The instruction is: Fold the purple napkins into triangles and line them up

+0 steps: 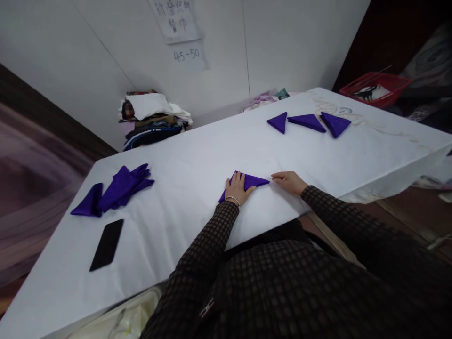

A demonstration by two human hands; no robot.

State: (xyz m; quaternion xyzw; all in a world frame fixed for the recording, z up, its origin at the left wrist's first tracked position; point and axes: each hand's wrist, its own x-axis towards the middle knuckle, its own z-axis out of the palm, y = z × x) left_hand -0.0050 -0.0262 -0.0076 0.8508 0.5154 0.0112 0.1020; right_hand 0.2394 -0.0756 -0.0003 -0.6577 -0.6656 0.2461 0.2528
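A purple napkin folded into a triangle lies on the white table in front of me. My left hand presses flat on its left part, fingers stretched out. My right hand rests on the cloth just right of the napkin's tip, fingers extended and held together, holding nothing. Three folded purple triangles lie in a row at the far right of the table. A loose pile of purple napkins sits at the left.
A black phone lies near the table's front left edge. Stacked folded fabrics stand against the wall behind the table. A red basket is at the far right. Paper notes hang on the wall.
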